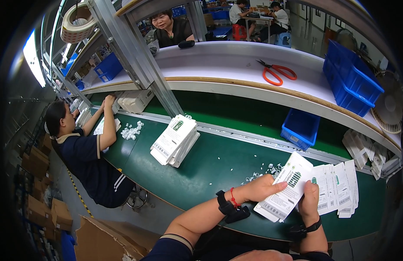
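Between my two hands is a small stack of flat white cartons (293,174) with green and black print, tilted above the front edge of the green table (210,174). My left hand (266,188) grips its left side, the thumb lying across the top face. On the other side my right hand (310,199) is closed round the right edge, thumb up. More flat white cartons (346,187) lie fanned out just right of my right hand. Small white scraps (253,176) are scattered beyond my left hand. Farther left stands a taller stack of white cartons (173,139).
A blue bin (300,128) sits at the table's back, under a shelf (219,65) holding red-handled scissors (277,74) and stacked blue bins (351,82). At left a co-worker (81,139) works beside a pile of white pieces (131,130). An open cardboard box (105,239) stands below.
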The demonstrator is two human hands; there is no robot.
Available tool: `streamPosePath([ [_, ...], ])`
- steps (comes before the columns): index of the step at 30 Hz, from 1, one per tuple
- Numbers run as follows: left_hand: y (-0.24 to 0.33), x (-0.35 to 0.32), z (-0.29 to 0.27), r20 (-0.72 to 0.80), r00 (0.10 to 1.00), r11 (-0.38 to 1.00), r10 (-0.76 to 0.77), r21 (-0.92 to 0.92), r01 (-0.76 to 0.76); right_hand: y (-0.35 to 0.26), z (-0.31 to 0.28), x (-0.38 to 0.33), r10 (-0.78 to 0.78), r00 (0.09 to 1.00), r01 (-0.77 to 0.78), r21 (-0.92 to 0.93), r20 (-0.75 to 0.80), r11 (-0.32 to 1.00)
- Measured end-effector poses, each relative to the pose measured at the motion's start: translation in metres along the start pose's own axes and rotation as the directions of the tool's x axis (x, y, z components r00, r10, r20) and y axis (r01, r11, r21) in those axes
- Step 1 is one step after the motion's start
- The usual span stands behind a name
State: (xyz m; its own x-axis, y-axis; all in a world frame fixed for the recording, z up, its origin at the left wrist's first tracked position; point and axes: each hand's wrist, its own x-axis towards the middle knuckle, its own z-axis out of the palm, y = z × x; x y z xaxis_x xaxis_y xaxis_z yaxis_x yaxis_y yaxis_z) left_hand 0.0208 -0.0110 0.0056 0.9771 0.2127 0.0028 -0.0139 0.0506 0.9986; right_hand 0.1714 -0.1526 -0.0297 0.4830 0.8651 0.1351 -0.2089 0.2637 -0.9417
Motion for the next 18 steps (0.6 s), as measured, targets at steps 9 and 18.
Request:
streamPosePath([
  [9, -0.001, 0.0, 0.0, 0.134, 0.991, 0.998, 0.012, 0.06, -0.02, -0.012, -0.004, 0.004, -0.009, 0.997, 0.003, -0.084, -0.075, 0.996],
  [18, -0.011, 0.003, -0.001, 0.0, 1.0, 0.999, -0.03, 0.045, 0.03, -0.012, 0.008, -0.001, 0.033, 0.999, -0.035, -0.312, -0.011, 0.949],
])
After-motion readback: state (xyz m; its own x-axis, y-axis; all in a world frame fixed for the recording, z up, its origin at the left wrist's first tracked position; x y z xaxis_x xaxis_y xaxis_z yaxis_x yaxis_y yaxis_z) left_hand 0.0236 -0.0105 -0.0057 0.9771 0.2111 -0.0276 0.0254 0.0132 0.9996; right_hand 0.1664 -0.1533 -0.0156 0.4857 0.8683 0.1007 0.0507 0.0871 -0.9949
